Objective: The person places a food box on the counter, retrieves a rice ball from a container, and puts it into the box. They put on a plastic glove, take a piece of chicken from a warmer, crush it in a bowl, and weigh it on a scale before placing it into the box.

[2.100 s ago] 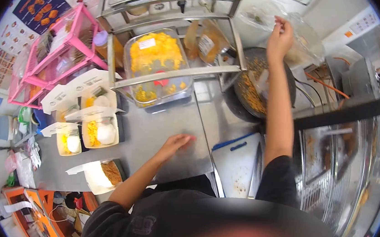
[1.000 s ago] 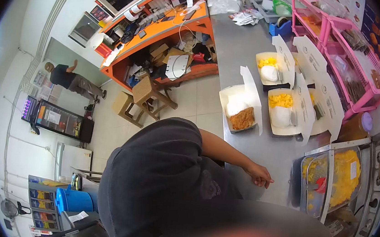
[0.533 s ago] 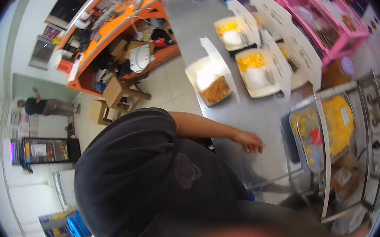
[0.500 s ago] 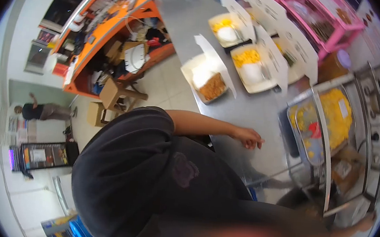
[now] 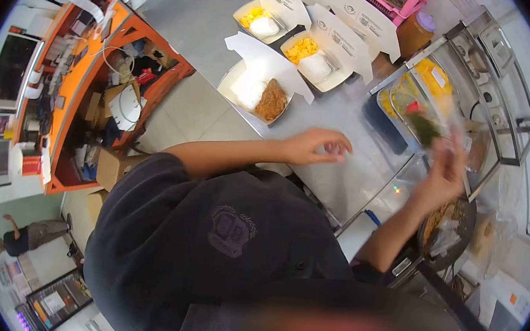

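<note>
Clamping a small clear bag (image 5: 424,128) with something green in it, blurred, the right hand (image 5: 441,173) is in front of the near end of a clear tub (image 5: 403,124) of yellow food. The metal rack (image 5: 488,133) stands close on the right, its bars crowding that hand. The left hand (image 5: 318,146) holds nothing, its thumb and fingers apart and loosely curled, over the steel counter (image 5: 357,133) near its close edge. Bare steel lies between this hand and the tub; beyond the left edge is tiled floor (image 5: 184,113). An open box (image 5: 269,60) with a brown fried piece (image 5: 271,100) sits by that edge, more lidded boxes (image 5: 338,38) block the far side, and a dark pan (image 5: 467,239) lies to the near right.
</note>
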Action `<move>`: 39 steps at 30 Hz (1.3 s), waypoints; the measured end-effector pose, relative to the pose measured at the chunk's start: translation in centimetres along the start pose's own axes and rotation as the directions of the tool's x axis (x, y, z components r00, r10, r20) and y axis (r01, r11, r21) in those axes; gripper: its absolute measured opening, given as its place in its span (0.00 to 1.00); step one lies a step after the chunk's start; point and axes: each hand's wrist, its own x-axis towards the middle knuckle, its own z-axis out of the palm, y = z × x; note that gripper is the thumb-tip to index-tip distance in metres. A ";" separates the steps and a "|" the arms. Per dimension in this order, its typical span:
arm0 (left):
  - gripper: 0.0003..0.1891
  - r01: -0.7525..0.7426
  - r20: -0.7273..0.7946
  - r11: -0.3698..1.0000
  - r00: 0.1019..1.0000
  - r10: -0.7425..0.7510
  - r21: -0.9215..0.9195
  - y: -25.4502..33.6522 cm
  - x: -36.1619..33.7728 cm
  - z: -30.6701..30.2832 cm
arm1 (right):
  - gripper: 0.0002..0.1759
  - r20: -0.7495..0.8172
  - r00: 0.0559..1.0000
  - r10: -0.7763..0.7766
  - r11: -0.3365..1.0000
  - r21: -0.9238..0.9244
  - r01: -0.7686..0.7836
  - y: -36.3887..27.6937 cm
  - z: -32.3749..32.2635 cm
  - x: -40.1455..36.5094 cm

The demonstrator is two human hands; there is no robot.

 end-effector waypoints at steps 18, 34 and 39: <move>0.08 0.164 -0.160 0.966 0.978 -0.134 0.198 -0.4 -16.1 -17.8 | 0.08 0.433 0.892 0.129 0.956 -0.292 0.003 -3.7 22.4 -21.6; 0.19 0.215 -0.244 0.970 0.952 -0.183 0.111 -11.3 -18.1 -22.2 | 0.08 0.663 0.719 -0.206 0.629 -0.473 0.617 20.0 39.5 -16.1; 0.20 0.109 -0.186 0.963 0.980 -0.064 0.246 -10.2 -17.1 -21.1 | 0.07 0.779 0.627 0.001 0.271 -0.604 0.750 14.1 37.7 -16.0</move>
